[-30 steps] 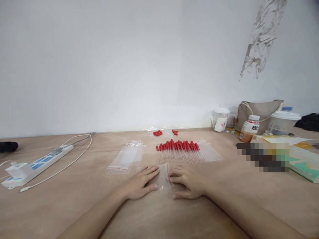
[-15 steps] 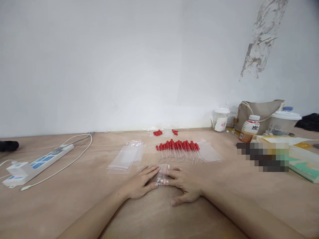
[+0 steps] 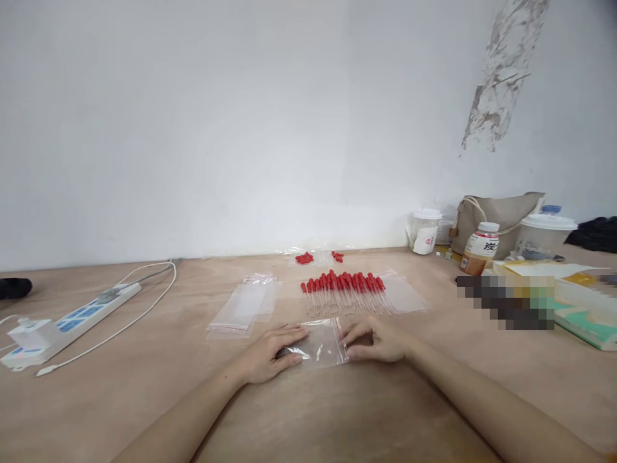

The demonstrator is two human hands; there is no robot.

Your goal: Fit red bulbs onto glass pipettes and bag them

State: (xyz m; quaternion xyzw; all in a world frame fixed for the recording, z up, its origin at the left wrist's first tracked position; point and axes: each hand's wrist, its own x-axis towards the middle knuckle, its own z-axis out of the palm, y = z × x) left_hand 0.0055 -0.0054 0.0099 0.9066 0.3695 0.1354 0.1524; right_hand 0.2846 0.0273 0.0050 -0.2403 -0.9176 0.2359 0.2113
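A clear zip-lock bag (image 3: 321,344) lies flat on the table in front of me, its red-lined edge at the right. My left hand (image 3: 270,352) rests over the bag's left end, fingers stretched out and thumb apart. At the opposite end, my right hand (image 3: 378,341) pinches the red-lined edge between thumb and fingers. Just beyond the bag is a row of thin clear droppers (image 3: 344,292) with red bulb tops, lying side by side.
Flat clear bags (image 3: 243,305) are stacked at the left, and another clear bag (image 3: 405,294) lies right of the row. Small red pieces (image 3: 304,258) sit near the wall. A power strip (image 3: 80,319) is far left; a drink bottle (image 3: 481,249) and lidded cup (image 3: 425,231) stand right.
The bag, folded narrow between both hands before, is now spread out wider. My right hand has shifted right and gone from fingers laid flat to a pinch. My left hand stays nearly in place.
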